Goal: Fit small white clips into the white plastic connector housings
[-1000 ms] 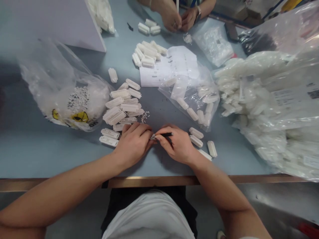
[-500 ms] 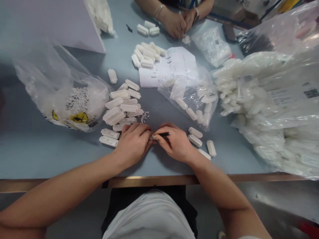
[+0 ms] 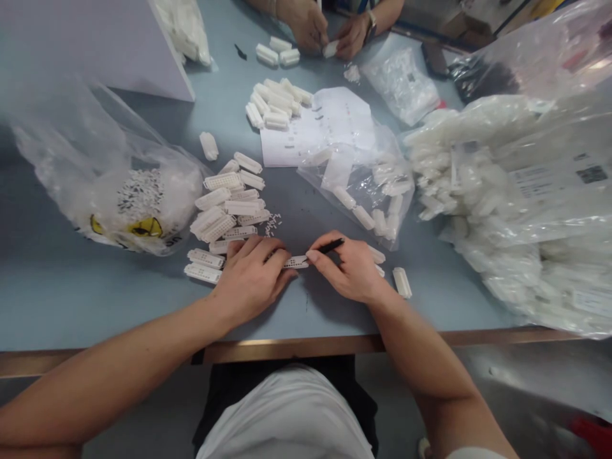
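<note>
My left hand (image 3: 253, 271) is closed on a white plastic connector block (image 3: 297, 261) with rows of small holes, holding it low over the table. Its left part is hidden under my fingers. In my right hand (image 3: 351, 268), thumb and fingers pinch a slim black tool (image 3: 331, 246). The tool's fine tip is at the block's right end; I cannot make out whether it touches. A pile of similar white blocks (image 3: 224, 207) lies beyond and left of my left hand. Tiny white pins (image 3: 273, 223) are scattered beside that pile. More white blocks (image 3: 377, 255) lie partly behind my right hand.
A clear bag of small white pieces (image 3: 141, 191) stands at left. Large bags of white parts (image 3: 516, 191) fill the right side. Printed paper (image 3: 287, 150) lies partly under a clear bag (image 3: 366, 191). Across the table, another person's hands (image 3: 351, 35) hold a white piece.
My right hand has shifted right, its tool now tilting upward, and more of the block shows between my hands. Across the table, the other person's hands have moved apart.
</note>
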The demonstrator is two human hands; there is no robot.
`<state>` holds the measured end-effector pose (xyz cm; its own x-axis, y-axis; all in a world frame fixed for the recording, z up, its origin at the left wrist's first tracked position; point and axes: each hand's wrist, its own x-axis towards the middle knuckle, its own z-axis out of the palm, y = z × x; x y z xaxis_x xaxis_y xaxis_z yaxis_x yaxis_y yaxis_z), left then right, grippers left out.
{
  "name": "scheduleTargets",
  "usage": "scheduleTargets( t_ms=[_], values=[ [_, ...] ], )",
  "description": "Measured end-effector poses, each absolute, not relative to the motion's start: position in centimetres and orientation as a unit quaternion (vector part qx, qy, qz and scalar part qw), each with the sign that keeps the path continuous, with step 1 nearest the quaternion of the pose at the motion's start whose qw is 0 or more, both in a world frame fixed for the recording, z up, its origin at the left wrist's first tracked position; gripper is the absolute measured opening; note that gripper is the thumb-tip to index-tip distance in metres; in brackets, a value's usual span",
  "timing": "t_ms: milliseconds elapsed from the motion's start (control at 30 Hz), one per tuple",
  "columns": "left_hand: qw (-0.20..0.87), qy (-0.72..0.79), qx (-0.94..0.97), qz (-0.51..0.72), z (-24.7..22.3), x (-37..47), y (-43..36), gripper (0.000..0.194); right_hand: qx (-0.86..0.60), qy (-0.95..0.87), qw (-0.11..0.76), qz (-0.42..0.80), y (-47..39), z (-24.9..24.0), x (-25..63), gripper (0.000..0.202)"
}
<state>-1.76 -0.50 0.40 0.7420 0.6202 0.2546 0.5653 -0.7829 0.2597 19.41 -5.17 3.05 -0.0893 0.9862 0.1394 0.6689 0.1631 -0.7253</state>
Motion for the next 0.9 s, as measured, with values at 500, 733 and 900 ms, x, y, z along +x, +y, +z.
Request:
scheduleTargets(
  t_ms=[500,733,900],
  values=[
    [0.081,0.317,0.930,0.169,0.39,-1.77,-0.46,0.022,-0.570,-0.735,0.291,0.226,-5.08,2.60,19.56,0.013],
    [0.101,0.322,0.926,0.172,0.40,-1.73,-0.47,0.021,-0.573,-0.736,0.276,0.232,-5.18,2.42,19.61,0.013],
    [0.078,0.315,0.930,0.170,0.35,-1.75,-0.41,0.022,-0.566,-0.747,0.269,0.221,-5.14,2.31,19.49,0.014]
  ],
)
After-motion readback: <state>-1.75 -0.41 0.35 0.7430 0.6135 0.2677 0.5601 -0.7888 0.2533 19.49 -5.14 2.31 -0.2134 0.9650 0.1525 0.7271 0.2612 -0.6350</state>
